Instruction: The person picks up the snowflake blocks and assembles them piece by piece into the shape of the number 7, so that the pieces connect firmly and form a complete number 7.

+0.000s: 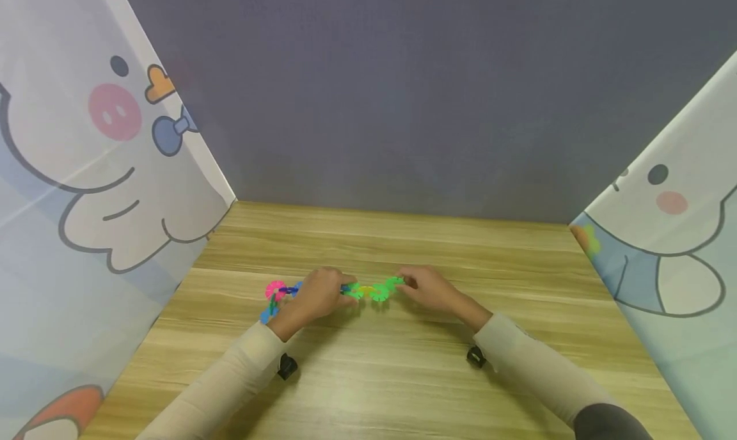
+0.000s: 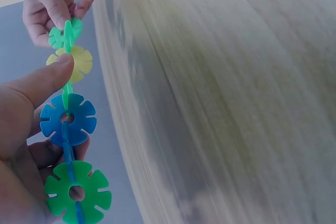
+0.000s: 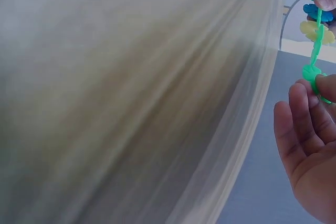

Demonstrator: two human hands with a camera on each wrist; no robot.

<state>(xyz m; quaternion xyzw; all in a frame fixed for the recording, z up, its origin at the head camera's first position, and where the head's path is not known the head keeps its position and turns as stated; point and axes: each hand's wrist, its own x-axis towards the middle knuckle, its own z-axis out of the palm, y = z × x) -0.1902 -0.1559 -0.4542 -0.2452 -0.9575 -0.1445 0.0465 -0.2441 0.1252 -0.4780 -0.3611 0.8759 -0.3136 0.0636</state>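
Note:
A chain of notched plastic snowflake discs stretches between both hands above the wooden table. My left hand [image 1: 318, 293] grips it in its middle part, the thumb over the joint beside a yellow disc [image 2: 84, 65]. Along that hand's palm run a blue disc [image 2: 81, 109] and a green disc [image 2: 95, 195], linked by edge-on blue discs. Beyond the left wrist, the chain bends down past a pink disc [image 1: 272, 291] to a light-blue disc [image 1: 267, 315]. With thumb and fingertips, my right hand [image 1: 428, 290] pinches the green end disc [image 3: 310, 72].
The wooden tabletop [image 1: 380, 389] meets a dark grey panel [image 1: 391, 107] at the back. Cartoon-printed panels stand on the left [image 1: 69, 139] and right [image 1: 691, 248]. A small black device [image 1: 286, 367] sits under the left wrist, another black device [image 1: 475, 357] under the right.

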